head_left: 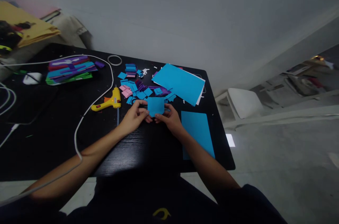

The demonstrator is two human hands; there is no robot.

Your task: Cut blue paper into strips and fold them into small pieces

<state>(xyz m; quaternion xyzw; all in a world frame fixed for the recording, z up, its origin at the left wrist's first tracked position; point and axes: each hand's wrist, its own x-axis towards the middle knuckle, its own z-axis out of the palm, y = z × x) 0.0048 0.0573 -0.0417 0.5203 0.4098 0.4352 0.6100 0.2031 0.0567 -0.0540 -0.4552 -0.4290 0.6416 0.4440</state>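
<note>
A small blue paper piece (pixel 155 106) is held up between my two hands over the front of the black table. My left hand (pixel 136 115) pinches its left edge, thumb toward me. On the other side my right hand (pixel 169 117) grips the lower right corner, its fingers partly hidden behind the paper. Just beyond the hands lies a loose pile of small blue paper cuttings (pixel 141 95), mixed with pink pieces (pixel 126 91) and purple strips (pixel 164 90). A large blue sheet (pixel 198 132) lies flat, partly under my right forearm.
A yellow glue gun (pixel 108 101) lies left of my left hand. A white cable (pixel 80 121) loops across the table and over my left forearm. Farther back are more blue sheets (pixel 180 82), a folded stack of coloured paper (pixel 70 69) and a tape ring (pixel 114 60). A white chair (pixel 242 102) stands right.
</note>
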